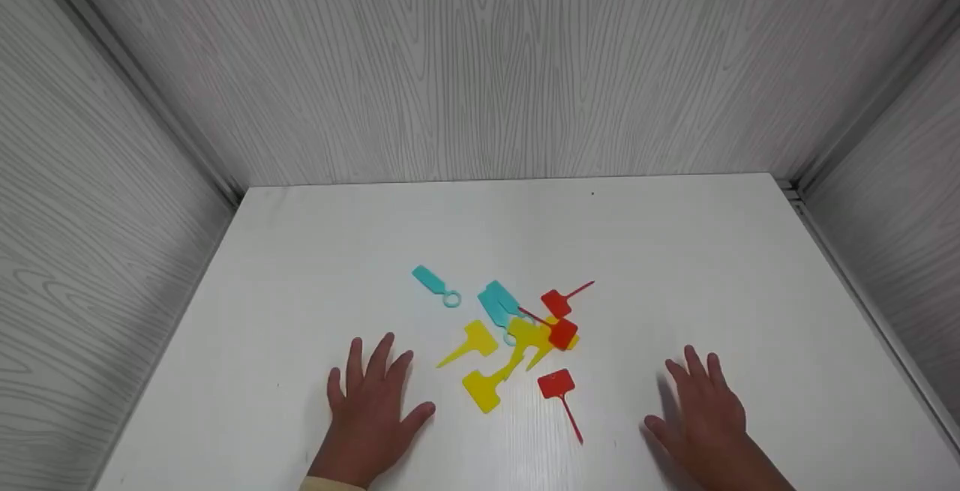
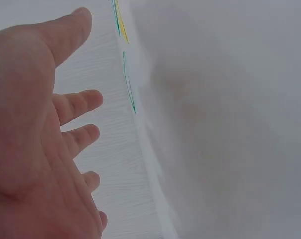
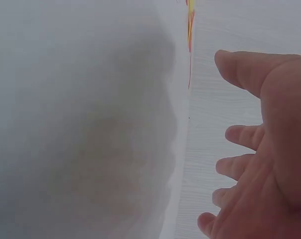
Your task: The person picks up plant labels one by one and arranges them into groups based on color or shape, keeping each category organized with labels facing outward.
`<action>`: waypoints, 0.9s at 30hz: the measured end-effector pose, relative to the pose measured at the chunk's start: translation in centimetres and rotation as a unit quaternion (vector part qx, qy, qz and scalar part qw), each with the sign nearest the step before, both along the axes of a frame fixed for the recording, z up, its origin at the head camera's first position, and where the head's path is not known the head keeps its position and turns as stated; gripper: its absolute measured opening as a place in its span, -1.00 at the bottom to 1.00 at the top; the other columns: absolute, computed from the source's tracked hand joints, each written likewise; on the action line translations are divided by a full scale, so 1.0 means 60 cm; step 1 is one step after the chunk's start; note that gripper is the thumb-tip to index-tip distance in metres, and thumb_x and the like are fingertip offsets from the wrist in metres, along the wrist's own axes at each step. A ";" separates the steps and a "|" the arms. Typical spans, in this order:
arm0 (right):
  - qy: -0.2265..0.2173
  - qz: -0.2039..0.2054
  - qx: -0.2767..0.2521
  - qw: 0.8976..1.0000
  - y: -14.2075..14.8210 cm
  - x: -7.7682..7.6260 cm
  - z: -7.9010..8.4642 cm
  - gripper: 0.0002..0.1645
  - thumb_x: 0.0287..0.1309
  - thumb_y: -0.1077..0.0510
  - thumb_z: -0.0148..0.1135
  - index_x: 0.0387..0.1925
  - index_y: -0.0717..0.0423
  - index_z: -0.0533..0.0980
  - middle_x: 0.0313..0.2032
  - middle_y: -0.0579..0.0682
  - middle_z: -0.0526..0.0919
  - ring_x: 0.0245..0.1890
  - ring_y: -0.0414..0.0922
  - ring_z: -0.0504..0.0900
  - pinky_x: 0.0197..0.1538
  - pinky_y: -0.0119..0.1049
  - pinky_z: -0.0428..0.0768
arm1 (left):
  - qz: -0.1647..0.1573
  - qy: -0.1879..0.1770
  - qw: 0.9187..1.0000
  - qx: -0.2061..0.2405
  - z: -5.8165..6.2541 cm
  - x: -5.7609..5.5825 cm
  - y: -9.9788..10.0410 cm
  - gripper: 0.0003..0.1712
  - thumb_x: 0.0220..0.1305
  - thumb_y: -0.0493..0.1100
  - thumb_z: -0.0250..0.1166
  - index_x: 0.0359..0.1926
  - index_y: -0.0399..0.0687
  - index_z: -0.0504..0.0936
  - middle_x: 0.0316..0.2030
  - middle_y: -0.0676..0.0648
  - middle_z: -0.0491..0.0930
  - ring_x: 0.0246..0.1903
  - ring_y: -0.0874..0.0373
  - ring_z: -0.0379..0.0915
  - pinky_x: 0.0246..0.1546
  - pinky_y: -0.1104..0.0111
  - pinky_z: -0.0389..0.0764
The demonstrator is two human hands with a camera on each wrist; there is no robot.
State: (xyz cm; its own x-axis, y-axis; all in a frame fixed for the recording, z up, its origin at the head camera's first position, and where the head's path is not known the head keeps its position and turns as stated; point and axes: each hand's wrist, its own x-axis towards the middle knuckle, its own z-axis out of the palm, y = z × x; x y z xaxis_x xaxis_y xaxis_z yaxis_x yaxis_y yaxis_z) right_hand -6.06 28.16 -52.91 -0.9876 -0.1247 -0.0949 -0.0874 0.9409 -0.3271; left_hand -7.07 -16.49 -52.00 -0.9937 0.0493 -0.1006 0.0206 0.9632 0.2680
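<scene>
My left hand (image 1: 367, 417) hovers over the table left of a loose group of plastic tags, its fingers spread and holding nothing. On the far right, my right hand (image 1: 705, 412) is likewise spread and holds nothing. Between them lie yellow T-shaped plant labels (image 1: 480, 337), several in all, some overlapping. Red square-headed tags with thin stems are scattered on the right side: one red tag (image 1: 556, 384) lies nearest the front, another red tag (image 1: 563, 333) rests across the yellow ones. A teal tag with a ring end (image 1: 430, 279) lies apart at the back left; other teal tags (image 1: 498, 302) overlap beside the yellow labels.
The white table (image 1: 337, 236) is enclosed by a grey wood-grain back panel (image 1: 510, 64), a left side panel (image 1: 90, 199) and a right side panel (image 1: 892, 116). Metal-like edging runs along the right side of the tabletop.
</scene>
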 end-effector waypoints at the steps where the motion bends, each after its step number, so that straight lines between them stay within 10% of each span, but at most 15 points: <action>1: -0.008 0.000 -0.003 1.000 -0.002 0.000 0.002 0.05 0.29 -0.06 0.59 0.52 0.46 0.32 0.60 0.61 0.14 0.58 0.69 0.00 0.34 0.62 0.39 | 0.001 0.004 1.000 0.000 0.001 -0.002 0.007 -0.03 0.30 0.31 0.57 0.59 0.03 0.49 0.73 -0.20 0.10 0.70 -0.40 -0.29 0.52 -0.56 -0.16; 13: -0.140 -0.040 -0.008 0.989 -0.032 0.006 0.007 0.15 0.36 -0.22 0.52 0.67 0.29 0.21 0.71 0.49 -0.05 0.67 0.58 -0.13 0.53 0.63 0.06 | -0.030 0.058 0.998 0.021 0.010 -0.033 0.140 -0.38 0.21 0.23 0.69 0.17 0.06 0.82 0.47 -0.09 0.50 0.59 -0.22 0.13 0.50 -0.47 0.16; 27: -0.135 0.008 0.051 0.990 -0.080 0.008 0.007 0.22 0.18 -0.37 0.60 0.69 0.02 0.31 0.72 0.32 0.11 0.68 0.51 -0.04 0.49 0.66 0.14 | -0.038 0.098 0.994 -0.018 0.006 -0.056 0.221 -0.48 0.15 0.18 0.74 -0.10 -0.12 0.90 0.25 -0.10 0.67 0.42 -0.12 0.37 0.34 -0.30 0.46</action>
State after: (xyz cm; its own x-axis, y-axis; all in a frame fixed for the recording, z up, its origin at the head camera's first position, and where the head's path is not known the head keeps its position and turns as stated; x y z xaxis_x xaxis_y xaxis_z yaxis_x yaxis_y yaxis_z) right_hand -5.57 23.33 -52.49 -0.9225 -0.1168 -0.3678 -0.0255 0.9695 -0.2439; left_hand -10.41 -3.24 -51.62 -0.9879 0.1247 0.0919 0.1420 0.9659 0.2165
